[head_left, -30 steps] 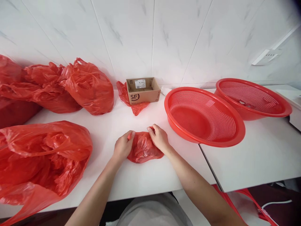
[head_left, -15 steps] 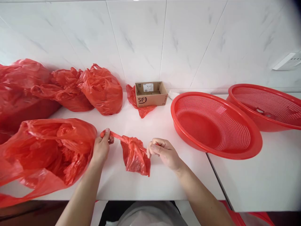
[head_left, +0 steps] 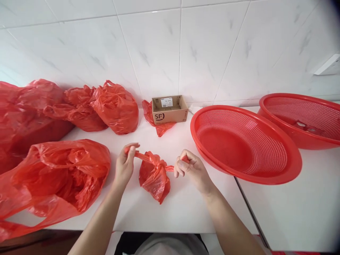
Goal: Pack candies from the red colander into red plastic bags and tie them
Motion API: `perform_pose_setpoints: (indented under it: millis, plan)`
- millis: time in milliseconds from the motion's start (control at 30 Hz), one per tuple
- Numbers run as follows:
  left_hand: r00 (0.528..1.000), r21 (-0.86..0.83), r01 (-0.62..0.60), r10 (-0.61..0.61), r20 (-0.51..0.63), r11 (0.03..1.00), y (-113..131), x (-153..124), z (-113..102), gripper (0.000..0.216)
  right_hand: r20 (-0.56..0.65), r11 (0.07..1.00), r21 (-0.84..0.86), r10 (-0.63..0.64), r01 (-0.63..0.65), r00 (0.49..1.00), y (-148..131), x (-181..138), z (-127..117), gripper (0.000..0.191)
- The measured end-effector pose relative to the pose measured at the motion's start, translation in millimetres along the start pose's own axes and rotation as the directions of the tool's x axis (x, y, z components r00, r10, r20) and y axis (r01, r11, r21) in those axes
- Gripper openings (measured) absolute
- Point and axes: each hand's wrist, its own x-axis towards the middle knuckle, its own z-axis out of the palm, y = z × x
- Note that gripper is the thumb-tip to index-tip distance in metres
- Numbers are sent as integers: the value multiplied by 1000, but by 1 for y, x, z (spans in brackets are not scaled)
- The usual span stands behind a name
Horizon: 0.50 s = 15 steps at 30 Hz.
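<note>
Between my hands a small red plastic bag [head_left: 156,177] rests over the white tabletop, its twisted handles crossed in a knot at the top. My left hand [head_left: 125,163] pinches one handle on the left side. On the other side my right hand [head_left: 191,170] is closed around the opposite handle, the fingers curled. Both handles are stretched sideways from the knot. What lies inside the small bag cannot be made out. Left of my left hand sits a large open red plastic bag [head_left: 66,173], with crumpled red plastic in it.
Several filled red bags [head_left: 115,109] stand along the tiled wall at the back left. A small cardboard box [head_left: 170,115] sits on a red bag piece [head_left: 162,130]. To the right are a red perforated basket [head_left: 239,141] and a second basket [head_left: 305,138] behind it.
My left hand has moved right and closer to the knot. My right hand has shifted slightly right, and the handle on its side now shows drawn out. The bag has turned a little.
</note>
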Motion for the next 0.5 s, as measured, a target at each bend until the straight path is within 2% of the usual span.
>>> perform_pose_setpoints:
  millis: [67, 100, 133, 200, 233, 267, 300, 333, 400, 467, 500]
  plan:
    - [980, 90, -154, 141, 140, 984, 19, -6, -3, 47, 15, 998, 66, 5, -6, 1000, 2, 1, 2, 27]
    - [938, 161, -267, 218, 269, 950, 26, -9, -3, 50, 29, 996, 89, 8, -11, 1000, 2, 1, 3, 25]
    - [865, 224, -390, 272, 421, 893, 33, -11, -2, 48, 37, 994, 106, 6, -10, 999, 3, 1, 3, 24]
    - [680, 278, -593, 285, 675, 756, 41, -14, 2, 32, 20, 993, 120, -8, 6, 1000, 4, 2, 3, 22]
    - [622, 284, -640, 264, 737, 713, 44, -15, 4, 23, -6, 993, 118, -18, 18, 1000, 5, 2, 3, 21]
    - [607, 290, -648, 248, 755, 704, 47, -16, 4, 18, -44, 993, 114, -26, 31, 999, 5, 3, 1, 19]
    - [620, 304, -640, 241, 747, 705, 49, -18, 2, 17, -94, 993, 108, -34, 44, 995, 6, 4, 0, 17]
    - [653, 326, -622, 241, 718, 712, 52, -20, -4, 18, -151, 993, 101, -39, 54, 988, 6, 5, -2, 16]
    - [742, 358, -554, 251, 621, 752, 59, -25, -27, 23, -262, 994, 85, -39, 64, 964, 8, 7, -6, 16]
    - [874, 310, -389, 242, 421, 867, 66, -33, -65, 27, -335, 997, 65, -22, 47, 942, 10, 9, -9, 18]
    - [957, 275, -238, 177, 229, 931, 69, -37, -86, 30, -352, 998, 53, -11, 31, 936, 11, 10, -9, 19]
